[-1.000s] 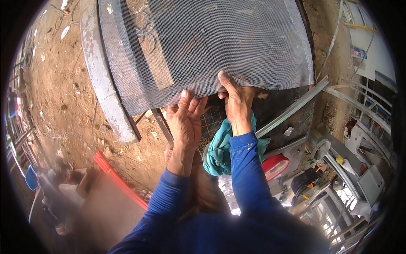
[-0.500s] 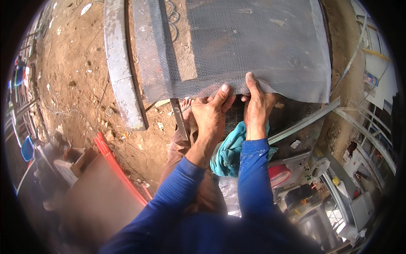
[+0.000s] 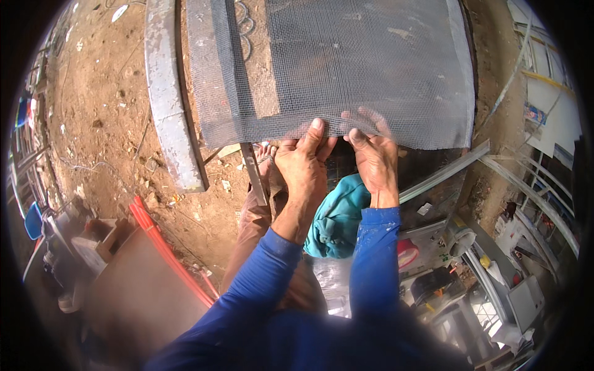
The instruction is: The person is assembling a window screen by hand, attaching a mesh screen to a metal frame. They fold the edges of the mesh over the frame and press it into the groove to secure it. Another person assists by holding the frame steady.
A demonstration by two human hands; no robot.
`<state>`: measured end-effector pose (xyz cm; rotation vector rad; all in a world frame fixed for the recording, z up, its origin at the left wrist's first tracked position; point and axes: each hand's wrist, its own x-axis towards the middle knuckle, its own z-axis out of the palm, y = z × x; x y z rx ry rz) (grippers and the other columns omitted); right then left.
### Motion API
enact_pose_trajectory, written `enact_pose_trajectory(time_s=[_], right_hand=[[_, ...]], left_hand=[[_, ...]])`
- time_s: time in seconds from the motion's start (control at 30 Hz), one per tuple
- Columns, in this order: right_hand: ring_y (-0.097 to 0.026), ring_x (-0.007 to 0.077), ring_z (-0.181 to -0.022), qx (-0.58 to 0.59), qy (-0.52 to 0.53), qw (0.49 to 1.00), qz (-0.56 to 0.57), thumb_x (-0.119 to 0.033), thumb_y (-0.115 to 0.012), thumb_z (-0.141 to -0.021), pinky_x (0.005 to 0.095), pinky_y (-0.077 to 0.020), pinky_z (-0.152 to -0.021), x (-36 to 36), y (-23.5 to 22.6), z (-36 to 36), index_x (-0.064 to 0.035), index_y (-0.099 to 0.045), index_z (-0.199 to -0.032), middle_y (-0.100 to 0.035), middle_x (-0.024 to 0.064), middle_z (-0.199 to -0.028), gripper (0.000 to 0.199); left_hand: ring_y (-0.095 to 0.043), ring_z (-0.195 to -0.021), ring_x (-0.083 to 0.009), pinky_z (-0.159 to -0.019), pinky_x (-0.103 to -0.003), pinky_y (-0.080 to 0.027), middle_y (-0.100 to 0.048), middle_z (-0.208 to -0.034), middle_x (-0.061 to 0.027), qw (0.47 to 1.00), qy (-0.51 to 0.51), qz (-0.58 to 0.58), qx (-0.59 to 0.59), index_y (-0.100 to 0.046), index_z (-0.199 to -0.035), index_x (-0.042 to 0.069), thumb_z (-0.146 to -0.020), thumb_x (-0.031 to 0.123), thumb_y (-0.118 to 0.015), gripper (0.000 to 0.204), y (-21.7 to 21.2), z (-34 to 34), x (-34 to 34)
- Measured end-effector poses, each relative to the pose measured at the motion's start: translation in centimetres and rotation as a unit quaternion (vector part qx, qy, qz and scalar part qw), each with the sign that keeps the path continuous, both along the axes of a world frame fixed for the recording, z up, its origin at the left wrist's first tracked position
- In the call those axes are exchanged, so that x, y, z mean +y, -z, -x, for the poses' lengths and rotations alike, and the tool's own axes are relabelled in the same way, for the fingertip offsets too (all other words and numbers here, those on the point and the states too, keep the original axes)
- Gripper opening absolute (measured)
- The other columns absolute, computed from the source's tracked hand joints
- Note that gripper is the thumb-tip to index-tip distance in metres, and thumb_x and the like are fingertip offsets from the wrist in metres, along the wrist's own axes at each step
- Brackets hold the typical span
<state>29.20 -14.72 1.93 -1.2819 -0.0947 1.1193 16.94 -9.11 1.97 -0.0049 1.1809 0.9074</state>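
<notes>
A sheet of grey wire mesh [image 3: 371,68] stretches away in front of me, its near edge loose and slightly wavy. My left hand [image 3: 302,157] pinches that edge, thumb on top and fingers curled beneath. Close beside it, my right hand [image 3: 376,161] has its thumb at the edge and its other fingers under the mesh, showing through it. Below the right wrist a teal cloth [image 3: 337,216] lies bunched up. A narrow metal strip [image 3: 253,176] sticks out from under the mesh, left of my left hand.
Left of the mesh lies a long, paint-worn grey beam [image 3: 173,105] on bare dirt. Red tubes [image 3: 164,238] run along a brown board [image 3: 136,278] at lower left. Metal profiles [image 3: 445,170] extend to the right. Tools and scraps crowd the lower right, near a red tape roll [image 3: 406,253].
My right thumb has come down and left along the mesh edge, and the right fingers now show through the mesh. My left hand keeps its pinch. The whole view has shifted slightly.
</notes>
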Motion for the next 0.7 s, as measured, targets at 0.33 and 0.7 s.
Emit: enact_pose_trajectory(time_s=[0.33,0.7], right_hand=[[-0.072,0.0124,-0.085,-0.073,0.063,0.991,0.093,-0.014,-0.093,-0.095,0.0262,-0.0560,-0.062,2.0,0.4,0.7,0.0020,-0.074,-0.121,-0.078,0.0063,-0.104,0.035],[-0.074,0.0129,-0.080,-0.083,0.056,0.981,0.169,-0.018,-0.094,-0.095,0.0263,-0.0575,-0.062,2.7,-0.4,0.9,0.0023,-0.078,-0.117,-0.081,0.0057,-0.103,0.034]], left_hand=[[-0.079,-0.101,-0.0205,-0.093,-0.034,-0.072,-0.074,-0.108,-0.0091,0.998,0.041,-0.051,-0.016,-0.064,-0.117,-0.002,-0.104,0.006,-0.082,0.023,0.2,-0.2,-0.9],[-0.078,-0.083,-0.0183,-0.080,-0.033,-0.071,-0.076,-0.094,-0.0114,0.997,0.052,-0.051,0.001,-0.065,-0.105,-0.006,-0.096,0.006,-0.091,0.030,1.4,-0.8,-0.2]])
